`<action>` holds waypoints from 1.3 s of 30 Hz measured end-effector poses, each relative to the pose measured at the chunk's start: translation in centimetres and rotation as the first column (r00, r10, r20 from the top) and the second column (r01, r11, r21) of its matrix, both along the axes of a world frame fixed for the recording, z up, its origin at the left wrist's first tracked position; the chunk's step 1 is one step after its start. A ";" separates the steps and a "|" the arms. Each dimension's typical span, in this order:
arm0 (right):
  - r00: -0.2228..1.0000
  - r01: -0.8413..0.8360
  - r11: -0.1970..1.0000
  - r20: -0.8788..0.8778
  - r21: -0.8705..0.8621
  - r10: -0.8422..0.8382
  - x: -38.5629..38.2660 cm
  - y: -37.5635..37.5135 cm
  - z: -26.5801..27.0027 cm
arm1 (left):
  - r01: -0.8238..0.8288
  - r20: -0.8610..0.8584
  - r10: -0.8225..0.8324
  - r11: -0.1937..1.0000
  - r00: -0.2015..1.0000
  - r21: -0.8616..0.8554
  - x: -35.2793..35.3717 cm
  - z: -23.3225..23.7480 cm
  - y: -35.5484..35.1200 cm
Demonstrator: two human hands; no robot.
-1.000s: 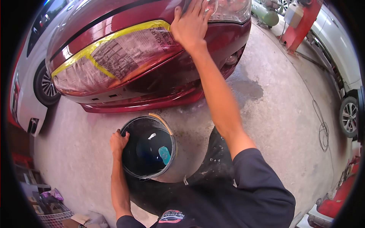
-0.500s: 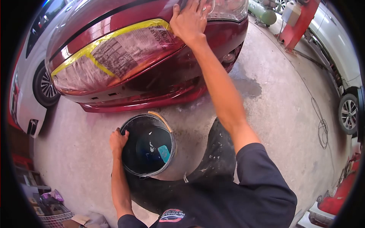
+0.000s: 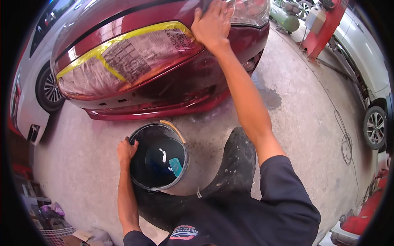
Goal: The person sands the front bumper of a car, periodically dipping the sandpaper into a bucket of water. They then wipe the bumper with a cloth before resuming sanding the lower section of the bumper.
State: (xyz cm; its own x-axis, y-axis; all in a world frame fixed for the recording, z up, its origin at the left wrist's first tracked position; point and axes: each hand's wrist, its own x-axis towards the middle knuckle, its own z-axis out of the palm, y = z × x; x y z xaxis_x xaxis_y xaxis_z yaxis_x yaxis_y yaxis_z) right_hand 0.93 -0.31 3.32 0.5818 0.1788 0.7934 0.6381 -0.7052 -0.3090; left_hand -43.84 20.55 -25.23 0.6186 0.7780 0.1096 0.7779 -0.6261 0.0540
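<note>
My left hand (image 3: 127,149) is closed on the left rim of a black bucket (image 3: 184,164). Liquid fills part of the bucket, and a teal block (image 3: 175,167) shows in it near the right wall. My right hand (image 3: 211,28) lies flat, fingers stretched out, on the dark red car bumper (image 3: 172,96) beside the headlight (image 3: 248,12). Whatever may be under that palm is hidden. Just left of it, yellow masking tape (image 3: 98,53) frames printed paper (image 3: 127,57) covering the grille area.
A white car (image 3: 30,90) stands at the left. On the right are another light car (image 3: 365,45), a red lift post (image 3: 324,30), a green air compressor (image 3: 285,20) and a loose cable (image 3: 346,143) on the concrete floor (image 3: 299,119). A wet patch (image 3: 269,96) lies near the bumper.
My right hand has moved slightly right and down along the bumper, towards the headlight. My left hand stays on the bucket rim. The view has shifted a little.
</note>
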 end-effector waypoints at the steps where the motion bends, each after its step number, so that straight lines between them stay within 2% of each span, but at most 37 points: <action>1: 0.998 -0.022 0.998 0.060 0.055 0.019 0.4 0.3 -0.3 | -0.002 0.002 0.002 1.000 1.000 0.004 0.0 -0.2 0.1; 3: 0.982 -0.075 0.984 0.184 0.163 0.044 0.8 1.1 -1.3 | -0.003 -0.017 0.003 1.000 1.000 -0.006 -0.3 -0.2 -0.1; 5: 0.984 -0.091 0.990 0.162 0.106 0.073 -2.4 1.0 -4.6 | 0.002 -0.049 -0.003 1.000 0.999 -0.026 -0.1 0.5 -0.2; 7: 0.971 -0.178 0.979 0.178 0.105 0.157 -4.3 0.2 -7.6 | -0.011 -0.044 0.009 1.000 0.999 -0.028 0.0 1.0 -0.3; 10: 0.971 -0.197 0.975 0.159 0.106 0.178 -1.8 0.3 -5.2 | -0.012 -0.029 0.011 1.000 1.000 -0.021 0.1 -0.2 0.3; 13: 0.938 -0.258 0.951 0.280 0.168 0.205 0.0 1.1 -2.1 | -0.008 -0.024 0.008 1.000 1.000 -0.008 -0.1 -0.2 0.1; 14: 0.957 -0.227 0.972 0.201 0.060 0.211 0.1 0.9 -3.5 | -0.009 -0.020 0.009 1.000 1.000 -0.003 0.0 0.2 -0.1; 17: 0.944 -0.301 0.949 0.167 0.091 0.283 -3.4 -0.8 -9.6 | -0.014 -0.068 0.011 0.999 0.998 -0.040 0.2 0.8 -0.3; 18: 0.949 -0.278 0.957 0.178 0.082 0.260 -4.0 -1.2 -9.9 | -0.010 -0.060 0.008 0.999 0.998 -0.035 0.2 0.6 -0.2; 22: 0.949 -0.256 0.958 0.219 0.128 0.225 0.6 0.3 -4.1 | -0.003 -0.028 0.003 1.000 1.000 -0.001 0.4 0.8 -0.6; 25: 0.967 -0.241 0.951 0.137 0.193 0.217 -0.6 0.6 -4.7 | -0.024 -0.029 0.023 0.999 0.999 -0.022 0.1 0.9 -0.8; 26: 0.968 -0.233 0.949 0.145 0.214 0.205 -2.2 0.7 -6.7 | -0.026 -0.029 0.025 0.999 0.999 -0.034 0.2 0.9 -0.6; 27: 0.967 -0.241 0.953 0.126 0.186 0.220 -3.9 0.7 -8.6 | -0.020 -0.027 0.019 0.999 0.999 -0.033 0.2 0.7 -0.5; 29: 0.960 -0.266 0.952 0.131 0.151 0.247 -3.6 0.4 -8.6 | -0.010 -0.025 0.009 1.000 1.000 -0.028 0.1 0.4 -0.2; 32: 0.964 -0.259 0.940 0.113 0.221 0.239 -0.3 0.8 -2.7 | 0.013 -0.012 -0.013 1.000 1.000 0.007 -0.2 -0.6 0.5; 35: 0.963 -0.266 0.933 0.018 0.244 0.270 -2.3 0.3 -3.5 | -0.014 -0.013 0.014 1.000 1.000 -0.003 0.0 0.3 -0.4; 37: 0.963 -0.267 0.937 0.092 0.227 0.252 -3.7 0.9 -7.8 | -0.015 -0.030 0.014 0.999 0.999 -0.033 0.1 0.3 0.0; 39: 0.970 -0.232 0.958 0.117 0.167 0.214 -2.8 0.7 -7.3 | -0.009 -0.031 0.008 0.999 0.999 -0.042 0.3 0.2 0.1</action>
State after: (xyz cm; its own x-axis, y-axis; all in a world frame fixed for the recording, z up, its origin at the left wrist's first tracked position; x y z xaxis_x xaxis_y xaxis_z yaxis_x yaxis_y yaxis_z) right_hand -1.85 0.35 -4.03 0.4619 0.1455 0.8749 0.8060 -0.4806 -0.3456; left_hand -43.51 20.67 -25.02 0.6145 0.7868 0.0573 0.7849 -0.6171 0.0561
